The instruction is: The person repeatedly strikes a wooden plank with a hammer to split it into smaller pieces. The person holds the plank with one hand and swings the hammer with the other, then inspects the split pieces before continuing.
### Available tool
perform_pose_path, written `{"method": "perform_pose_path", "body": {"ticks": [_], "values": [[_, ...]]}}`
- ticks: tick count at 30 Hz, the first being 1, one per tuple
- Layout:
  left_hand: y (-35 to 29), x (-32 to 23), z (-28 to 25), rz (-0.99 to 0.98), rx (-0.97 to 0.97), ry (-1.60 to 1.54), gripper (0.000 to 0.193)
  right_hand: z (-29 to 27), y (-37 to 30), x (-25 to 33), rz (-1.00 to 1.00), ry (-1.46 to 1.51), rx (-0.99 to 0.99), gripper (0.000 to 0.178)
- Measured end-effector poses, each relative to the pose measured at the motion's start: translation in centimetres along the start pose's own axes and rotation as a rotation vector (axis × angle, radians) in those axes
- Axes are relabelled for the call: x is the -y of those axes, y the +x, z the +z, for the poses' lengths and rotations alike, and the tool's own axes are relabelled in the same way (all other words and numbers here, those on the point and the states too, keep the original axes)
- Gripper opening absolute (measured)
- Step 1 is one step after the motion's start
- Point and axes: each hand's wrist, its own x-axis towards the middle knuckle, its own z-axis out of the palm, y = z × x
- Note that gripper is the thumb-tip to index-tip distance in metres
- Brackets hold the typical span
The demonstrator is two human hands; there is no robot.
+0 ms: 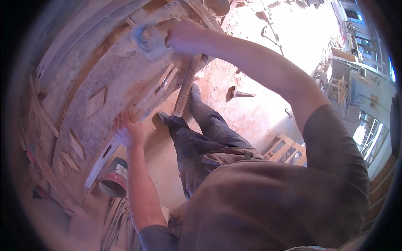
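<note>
A: Start at the left. What lies on the surface [104, 79]?

B: A dusty, pale wooden surface, curved by the lens. Small flat wood offcuts [96, 101] lie on it, to the left of the long wooden strip [144, 102]. Below the strip's lower end, a red-rimmed can [114, 180] stands on the floor.

A: And the strip itself?

B: It runs along the surface's near edge, from lower left up toward the right. It looks like two or three thin slats set side by side.

A: The left hand?

B: The left hand [127, 129] is closed around the strip's lower part, fingers curled over its edge, pinning it to the surface.

A: The right hand?

B: The right hand [184, 37] sits beyond the strip's upper end, closed on a grey block [148, 39], perhaps a sanding pad. The block lies flat on the surface, just above the strip's upper end.

A: How would one do this well?

B: I judge the block wants even pressure, kept flat rather than tipped on a corner, with strokes along the grain. The left hand should hold the strip firm so it cannot slide.

A: Farther right?

B: Right of the strip, the person's dark-trousered legs [201, 134] stand on the reddish floor [251, 113], where a hammer [239, 93] lies.
</note>
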Motion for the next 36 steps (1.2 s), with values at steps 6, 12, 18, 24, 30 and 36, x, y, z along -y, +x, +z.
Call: {"method": "perform_pose_path", "body": {"ticks": [6, 12, 18, 24, 30, 36], "values": [[0.0, 0.9, -0.6, 0.018, -0.014, 0.035, 0.029, -4.5, 0.4, -0.6, 0.049, -0.001, 0.116, 0.022], [0.5, -0.2, -0.6, 0.01, 0.007, 0.01, 0.027, -4.2, -4.1, -2.0, 0.178, -0.049, 0.134, 0.035], [0.5, 0.0, -0.9, -0.006, 0.04, 0.01, 0.026, -3.9, -5.1, -0.9, 0.209, 0.005, 0.155, 0.038], [1.0, 0.2, -1.5, -0.037, 0.091, 0.017, 0.025, -3.6, -8.1, 0.5, 0.335, 0.48, -0.082, 0.031], [1.3, 0.5, -1.1, -0.106, 0.159, 0.0, 0.029, -1.0, -9.3, 2.6, 0.536, 0.79, 0.121, 0.035], [1.5, 0.3, -1.6, -0.087, 0.181, 0.063, 0.031, 2.1, -7.0, 5.9, 0.393, 0.638, 0.06, 0.041]]}}
